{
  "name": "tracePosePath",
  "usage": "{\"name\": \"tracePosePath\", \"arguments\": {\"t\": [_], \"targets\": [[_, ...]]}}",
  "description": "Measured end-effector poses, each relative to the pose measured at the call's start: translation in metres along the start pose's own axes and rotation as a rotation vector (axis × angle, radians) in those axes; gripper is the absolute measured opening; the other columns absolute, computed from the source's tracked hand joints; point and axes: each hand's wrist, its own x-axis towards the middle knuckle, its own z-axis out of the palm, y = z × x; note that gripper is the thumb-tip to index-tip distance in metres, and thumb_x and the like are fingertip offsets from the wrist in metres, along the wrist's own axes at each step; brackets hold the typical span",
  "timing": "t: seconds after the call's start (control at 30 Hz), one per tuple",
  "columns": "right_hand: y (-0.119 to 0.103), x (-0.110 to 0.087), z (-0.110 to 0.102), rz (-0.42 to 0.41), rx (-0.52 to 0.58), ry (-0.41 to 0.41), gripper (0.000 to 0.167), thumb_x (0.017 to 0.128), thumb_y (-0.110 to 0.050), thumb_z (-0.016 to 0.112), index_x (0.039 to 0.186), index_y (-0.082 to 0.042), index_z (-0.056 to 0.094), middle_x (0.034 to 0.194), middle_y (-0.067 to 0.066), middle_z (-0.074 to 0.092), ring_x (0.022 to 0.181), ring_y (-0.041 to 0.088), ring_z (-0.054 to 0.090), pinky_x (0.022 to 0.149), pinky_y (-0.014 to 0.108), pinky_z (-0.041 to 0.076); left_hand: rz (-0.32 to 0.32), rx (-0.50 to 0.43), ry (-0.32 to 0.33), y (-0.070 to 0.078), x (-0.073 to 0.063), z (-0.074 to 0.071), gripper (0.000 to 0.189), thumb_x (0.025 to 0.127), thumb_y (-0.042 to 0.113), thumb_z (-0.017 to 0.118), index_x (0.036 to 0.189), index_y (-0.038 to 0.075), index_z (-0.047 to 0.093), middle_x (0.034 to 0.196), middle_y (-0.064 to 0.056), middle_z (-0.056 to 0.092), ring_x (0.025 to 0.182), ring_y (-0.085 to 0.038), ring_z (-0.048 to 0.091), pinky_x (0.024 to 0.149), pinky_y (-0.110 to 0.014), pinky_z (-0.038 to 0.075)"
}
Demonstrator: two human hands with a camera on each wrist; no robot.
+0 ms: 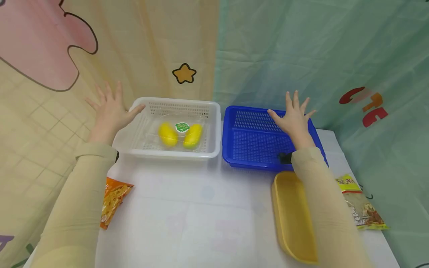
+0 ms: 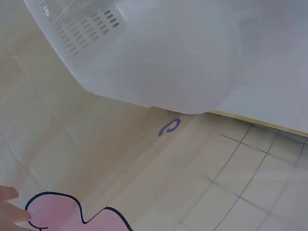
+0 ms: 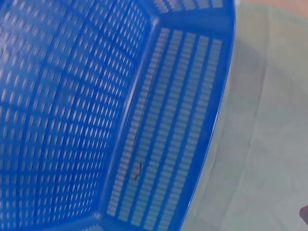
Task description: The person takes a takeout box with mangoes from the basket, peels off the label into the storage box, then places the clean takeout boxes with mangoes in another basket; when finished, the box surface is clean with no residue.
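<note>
Fingers spread wide, my left hand is raised over the left end of the white basket in the head view, holding nothing. Inside that basket lies a clear plastic package with two yellow, mango-like fruits and a green-and-white label. My right hand, also spread and with nothing in it, is above the right part of the blue basket. Only fingertips of the left hand show in the left wrist view. The right wrist view looks into the blue basket's perforated interior.
A yellow oblong tray stands below the blue basket, partly hidden by my right sleeve. Further right lies a yellow-topped snack bag. An orange snack bag lies beside my left sleeve on the white table. Printed curtains hang behind.
</note>
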Motion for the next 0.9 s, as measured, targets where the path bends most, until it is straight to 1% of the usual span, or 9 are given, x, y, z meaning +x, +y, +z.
{"name": "tracePosePath", "arguments": {"t": [0.17, 0.3, 0.5, 0.63, 0.7, 0.77, 0.9], "targets": [[-0.018, 0.001, 0.007, -0.032, 0.02, 0.005, 0.097, 0.093, -0.071, 0.04, 0.159, -0.018, -0.007, 0.163, 0.013, -0.02, 0.142, 0.048, -0.03, 0.103, 0.08, -0.013, 0.016, -0.043, 0.009, -0.003, -0.004, 0.004, 0.108, 0.089, 0.075, 0.039, 0.157, 0.006, -0.009, 0.156, -0.03, -0.023, 0.141, -0.05, -0.029, 0.099, -0.082, -0.016], [-0.035, 0.002, 0.015, -0.067, 0.039, -0.004, 0.096, 0.093, -0.07, 0.041, 0.159, -0.018, -0.005, 0.164, 0.012, -0.017, 0.143, 0.048, -0.027, 0.104, 0.079, -0.013, 0.018, -0.105, -0.009, -0.008, -0.007, 0.009, 0.104, 0.091, 0.071, 0.042, 0.157, 0.01, -0.011, 0.157, -0.025, -0.026, 0.141, -0.049, -0.029, 0.1, -0.08, -0.016], [-0.064, 0.002, 0.029, -0.085, 0.078, -0.049, 0.096, 0.092, -0.068, 0.045, 0.159, -0.018, -0.002, 0.166, 0.012, -0.009, 0.145, 0.048, -0.023, 0.106, 0.078, -0.011, -0.01, -0.182, -0.026, -0.013, -0.013, 0.014, 0.101, 0.093, 0.066, 0.043, 0.157, 0.011, -0.012, 0.16, -0.023, -0.022, 0.147, -0.047, -0.018, 0.109, -0.073, -0.011], [-0.08, -0.001, 0.039, -0.095, 0.101, -0.077, 0.096, 0.092, -0.067, 0.046, 0.16, -0.018, 0.0, 0.166, 0.013, -0.007, 0.145, 0.049, -0.021, 0.107, 0.077, -0.011, -0.021, -0.202, -0.031, -0.019, -0.017, 0.018, 0.102, 0.093, 0.068, 0.042, 0.157, 0.011, -0.013, 0.161, -0.025, -0.019, 0.148, -0.048, -0.014, 0.111, -0.072, -0.009], [-0.088, -0.003, 0.044, -0.102, 0.104, -0.089, 0.095, 0.092, -0.067, 0.047, 0.16, -0.018, 0.0, 0.166, 0.013, -0.005, 0.146, 0.049, -0.019, 0.108, 0.076, -0.009, -0.026, -0.208, -0.034, -0.022, -0.02, 0.02, 0.102, 0.093, 0.068, 0.043, 0.157, 0.01, -0.012, 0.161, -0.026, -0.018, 0.148, -0.05, -0.01, 0.111, -0.073, -0.005], [-0.096, -0.004, 0.049, -0.106, 0.111, -0.1, 0.096, 0.092, -0.067, 0.047, 0.16, -0.018, 0.001, 0.166, 0.013, -0.004, 0.146, 0.049, -0.017, 0.109, 0.076, -0.008, -0.031, -0.21, -0.041, -0.024, -0.022, 0.021, 0.102, 0.093, 0.067, 0.044, 0.157, 0.009, -0.012, 0.161, -0.026, -0.017, 0.146, -0.054, -0.006, 0.111, -0.074, 0.001], [-0.115, -0.006, 0.061, -0.122, 0.122, -0.123, 0.095, 0.092, -0.067, 0.049, 0.16, -0.018, 0.003, 0.167, 0.013, -0.001, 0.148, 0.048, -0.014, 0.11, 0.076, -0.005, -0.038, -0.224, -0.057, -0.028, -0.027, 0.024, 0.099, 0.095, 0.064, 0.044, 0.157, 0.007, -0.009, 0.161, -0.026, -0.017, 0.144, -0.058, -0.001, 0.112, -0.072, 0.01]]}}
